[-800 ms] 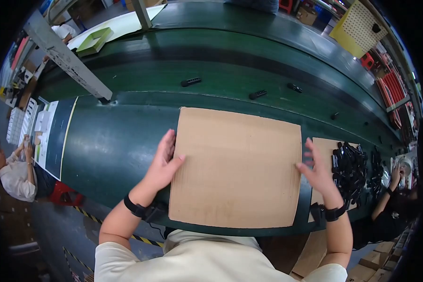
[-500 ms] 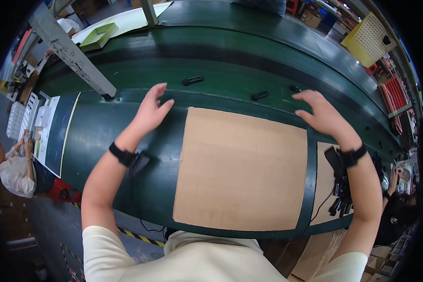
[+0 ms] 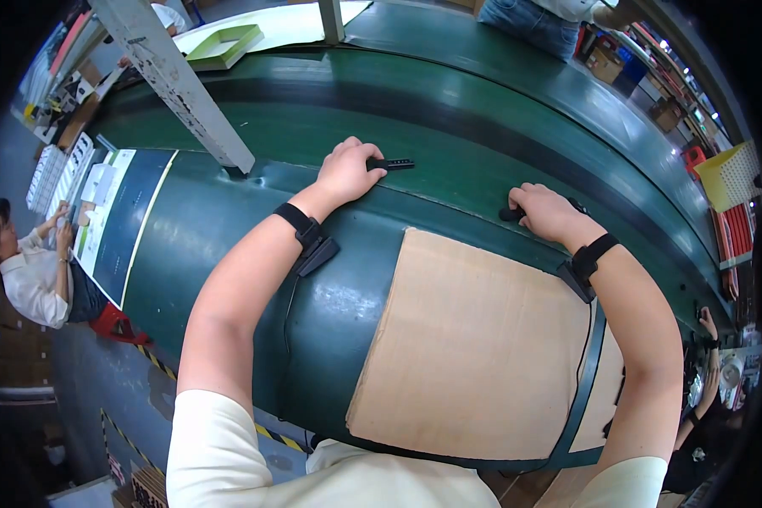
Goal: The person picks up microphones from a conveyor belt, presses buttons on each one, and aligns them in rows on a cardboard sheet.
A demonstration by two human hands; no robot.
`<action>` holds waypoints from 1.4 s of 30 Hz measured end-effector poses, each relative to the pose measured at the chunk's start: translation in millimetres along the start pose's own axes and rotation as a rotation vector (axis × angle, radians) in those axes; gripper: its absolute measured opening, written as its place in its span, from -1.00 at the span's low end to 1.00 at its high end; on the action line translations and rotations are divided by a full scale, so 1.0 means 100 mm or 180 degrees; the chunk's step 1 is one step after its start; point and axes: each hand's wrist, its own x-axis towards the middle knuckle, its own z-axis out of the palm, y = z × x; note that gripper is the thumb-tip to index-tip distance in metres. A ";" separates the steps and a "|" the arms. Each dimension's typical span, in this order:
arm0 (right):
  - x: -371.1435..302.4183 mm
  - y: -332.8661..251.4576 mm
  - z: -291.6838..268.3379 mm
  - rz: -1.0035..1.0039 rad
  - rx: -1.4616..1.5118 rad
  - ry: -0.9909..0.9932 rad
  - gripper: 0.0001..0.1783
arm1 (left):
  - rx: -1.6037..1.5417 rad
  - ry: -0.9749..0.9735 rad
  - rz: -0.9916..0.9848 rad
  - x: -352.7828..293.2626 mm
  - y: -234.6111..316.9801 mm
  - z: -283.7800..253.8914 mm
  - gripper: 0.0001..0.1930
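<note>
My left hand reaches onto the green belt, its fingers closed on a small black stick-shaped piece with a row of slots along its body. To the right, my right hand is closed on a similar black piece, whose rounded end sticks out on the left of the fingers. Another small black piece lies just beyond the right hand, partly hidden by it. Nearer to me lies a large flat sheet of brown cardboard, touched by neither hand.
A scuffed metal post rises at left, near a green tray. A second cardboard sheet lies at right, mostly behind my forearm. Other people sit at left and right, and one stands across the belt.
Both hands were empty with fingers apart; now each has closed on a black piece on the belt. The view has shifted, and a person now shows more across the belt.
</note>
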 end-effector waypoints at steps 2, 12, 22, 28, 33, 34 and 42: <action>-0.02 -0.01 -0.08 -0.0010 0.0142 -0.0010 -0.71 | -0.0458 -0.0134 -0.0266 0.04 -0.05 -0.03 -0.72; -1.22 -0.77 -0.28 -0.0144 0.4225 0.0721 -0.70 | -0.2462 0.0123 0.0307 -1.00 1.09 -0.74 -0.75; -2.15 -1.68 0.13 -0.0444 0.4099 0.2170 -0.57 | -0.3001 -0.0340 0.1638 -1.60 1.80 -1.05 -0.67; -2.23 -1.84 0.26 -0.0509 0.3688 0.2634 -0.70 | -0.2800 -0.0318 0.1903 -1.68 1.82 -0.99 -0.63; -2.17 -1.87 0.33 -0.0576 0.3687 0.2609 -0.67 | -0.2747 -0.0235 0.2134 -1.65 1.75 -0.92 -0.65; -2.15 -1.87 0.34 -0.0579 0.3725 0.2622 -0.67 | -0.2744 -0.0237 0.2144 -1.63 1.74 -0.91 -0.66; -2.11 -1.85 0.34 -0.0335 0.4013 0.2526 -0.70 | -0.2651 -0.0178 0.2183 -1.60 1.72 -0.88 -0.70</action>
